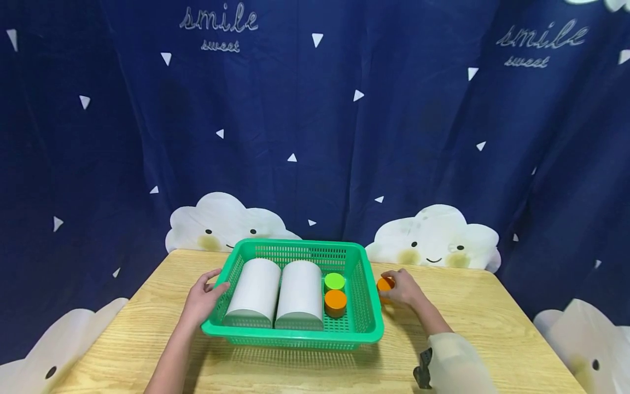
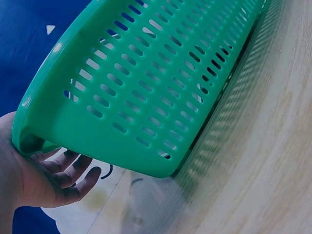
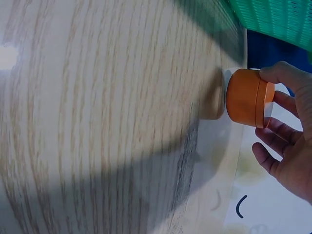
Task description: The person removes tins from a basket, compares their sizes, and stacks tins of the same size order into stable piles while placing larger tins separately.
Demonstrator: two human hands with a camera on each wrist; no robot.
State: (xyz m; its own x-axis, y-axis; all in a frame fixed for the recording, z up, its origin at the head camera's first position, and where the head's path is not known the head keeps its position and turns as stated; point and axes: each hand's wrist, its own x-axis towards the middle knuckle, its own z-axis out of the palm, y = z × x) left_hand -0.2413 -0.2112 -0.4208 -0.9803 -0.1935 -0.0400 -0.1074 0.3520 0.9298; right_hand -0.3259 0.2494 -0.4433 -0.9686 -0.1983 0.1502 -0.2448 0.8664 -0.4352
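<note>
A green plastic basket [image 1: 295, 332] with slotted walls stands on the table. My left hand [image 1: 203, 298] holds its left rim, thumb over the top; in the left wrist view, the fingers [image 2: 73, 175] curl loosely beneath the rim. Just right of the basket, my right hand [image 1: 404, 287] pinches a round orange tin [image 3: 246, 97] by its lid, between thumb and fingers. The tin is at or just above the tabletop; I cannot tell which. Inside the basket lie two white cylinders [image 1: 253, 290], side by side, with a lime-green-topped tin [image 1: 334, 281] and another orange tin [image 1: 336, 302] to their right.
The light wooden table [image 1: 472, 323] extends to both sides of the basket. Behind it hangs a dark blue curtain [image 1: 315, 109] with white triangles and clouds. A dark device [image 1: 422, 369] is on my right wrist beside the pale sleeve [image 1: 458, 358].
</note>
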